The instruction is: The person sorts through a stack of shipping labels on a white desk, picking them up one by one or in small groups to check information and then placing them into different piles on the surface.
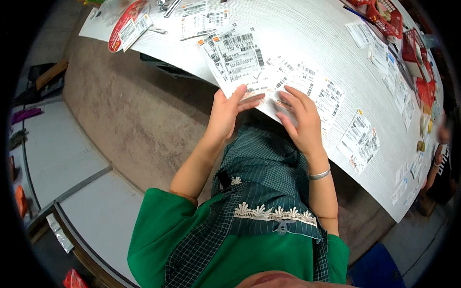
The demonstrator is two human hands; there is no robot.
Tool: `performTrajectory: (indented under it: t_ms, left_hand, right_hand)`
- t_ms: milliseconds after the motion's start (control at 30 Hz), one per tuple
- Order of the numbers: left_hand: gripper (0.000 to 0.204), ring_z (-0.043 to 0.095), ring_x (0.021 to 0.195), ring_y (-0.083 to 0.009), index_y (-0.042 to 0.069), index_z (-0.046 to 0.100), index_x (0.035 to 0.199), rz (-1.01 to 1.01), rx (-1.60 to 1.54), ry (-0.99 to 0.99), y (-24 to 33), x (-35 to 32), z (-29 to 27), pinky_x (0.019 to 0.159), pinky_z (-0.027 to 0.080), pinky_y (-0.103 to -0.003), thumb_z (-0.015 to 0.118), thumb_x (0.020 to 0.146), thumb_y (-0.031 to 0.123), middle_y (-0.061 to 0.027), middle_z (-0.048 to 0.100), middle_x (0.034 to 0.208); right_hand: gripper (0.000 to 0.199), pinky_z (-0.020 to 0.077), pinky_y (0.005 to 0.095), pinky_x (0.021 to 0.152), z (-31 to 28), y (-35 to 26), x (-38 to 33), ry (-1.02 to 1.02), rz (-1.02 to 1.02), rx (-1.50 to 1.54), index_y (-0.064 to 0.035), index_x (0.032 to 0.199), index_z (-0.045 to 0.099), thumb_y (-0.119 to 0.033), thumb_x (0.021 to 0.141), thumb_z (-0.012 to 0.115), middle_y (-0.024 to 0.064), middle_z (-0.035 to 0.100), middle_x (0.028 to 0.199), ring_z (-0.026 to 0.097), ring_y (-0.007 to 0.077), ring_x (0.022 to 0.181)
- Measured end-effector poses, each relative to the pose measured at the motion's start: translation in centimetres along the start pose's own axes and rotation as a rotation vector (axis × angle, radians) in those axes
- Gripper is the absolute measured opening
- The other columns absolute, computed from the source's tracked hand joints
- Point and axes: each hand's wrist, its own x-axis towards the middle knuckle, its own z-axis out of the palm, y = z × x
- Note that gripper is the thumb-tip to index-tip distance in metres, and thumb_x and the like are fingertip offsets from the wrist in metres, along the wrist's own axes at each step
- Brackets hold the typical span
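Centre frame: left hand (229, 111) pinches the lower edge of a big white label sheet (234, 58), thumb on top, fingers under. Sheet's long axis runs from the hand up and slightly left toward the top of the frame; its printed face is up, barcodes visible. It is lifted at the near end and overlaps the desk (307, 33) edge.

Right hand (298, 120), just right of the left one, fingers loosely spread and curled, tips resting on a smaller label (284, 98) at the desk edge. Can't tell if it actually grips it or only presses. Silver bracelet (319, 174) on that wrist.

More labels (360, 139) lie flat in a loose row along the desk, running toward the right of the frame. Another batch (201, 19) sits at top centre. Red-rimmed round pack (126, 21) upper left on the desk. Red baskets (389, 14) upper right.

Another person's arm (434, 168) at the far right edge, well apart from both hands.
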Motion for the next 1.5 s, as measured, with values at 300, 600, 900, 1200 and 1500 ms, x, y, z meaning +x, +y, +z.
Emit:
performTrajectory:
  t_ms: [300,600,900,1200,1500]
  left_hand:
    - [0.033,0.061,0.095,-0.0208,-0.012,0.047,0.116,-0.074,0.139,0.104,-2.0,-6.3,-2.0,0.076,0.055,-0.029,0.054,0.085,-0.001,-0.0172,0.058,0.110]
    - [0.046,0.042,0.122,-0.0302,-0.008,0.023,0.134,0.088,-0.253,-0.131,-0.1,3.0,1.8,0.102,0.038,-0.042,0.038,0.098,0.015,-0.0226,0.038,0.133]
    - [0.049,0.041,0.123,-0.0310,-0.008,0.018,0.136,0.208,-0.345,-0.095,1.3,3.7,-0.2,0.103,0.039,-0.038,0.033,0.099,0.020,-0.0265,0.035,0.134]
    - [0.046,0.042,0.121,-0.0265,-0.007,0.025,0.134,0.036,-0.378,-0.081,-2.1,4.2,2.1,0.103,0.037,-0.038,0.039,0.097,0.017,-0.0208,0.041,0.130]
    - [0.042,0.048,0.114,-0.0213,0.000,0.033,0.133,0.264,-0.548,0.137,-0.9,2.4,2.4,0.095,0.042,-0.033,0.041,0.097,0.019,-0.0166,0.049,0.124]
  right_hand:
    - [0.018,0.0426,0.0306,0.050,2.7,-3.9,-2.2,0.080,0.205,0.219,-0.0018,0.074,0.059,-0.017,0.079,0.067,0.0095,0.057,0.065,0.054,0.0240,0.054]
    - [0.028,0.0270,0.0201,0.050,-3.3,1.8,-3.7,0.555,0.584,0.533,-0.0049,0.066,0.049,-0.016,0.090,0.057,-0.0059,0.040,0.060,0.033,0.0032,0.057]
    - [0.024,0.0243,0.0177,0.050,-5.0,2.0,-5.9,0.675,0.654,0.563,-0.0063,0.070,0.051,-0.016,0.091,0.055,-0.0061,0.041,0.061,0.032,0.0018,0.056]
    - [0.024,0.0291,0.0188,0.048,-2.4,0.5,-4.9,0.324,0.625,0.497,-0.0014,0.067,0.052,-0.011,0.087,0.060,-0.0036,0.048,0.056,0.038,0.0026,0.053]
    - [0.023,0.0340,0.0214,0.046,-0.5,-0.7,-0.5,0.140,0.577,0.306,-0.0012,0.067,0.057,-0.015,0.085,0.062,0.0004,0.053,0.053,0.044,0.0059,0.048]
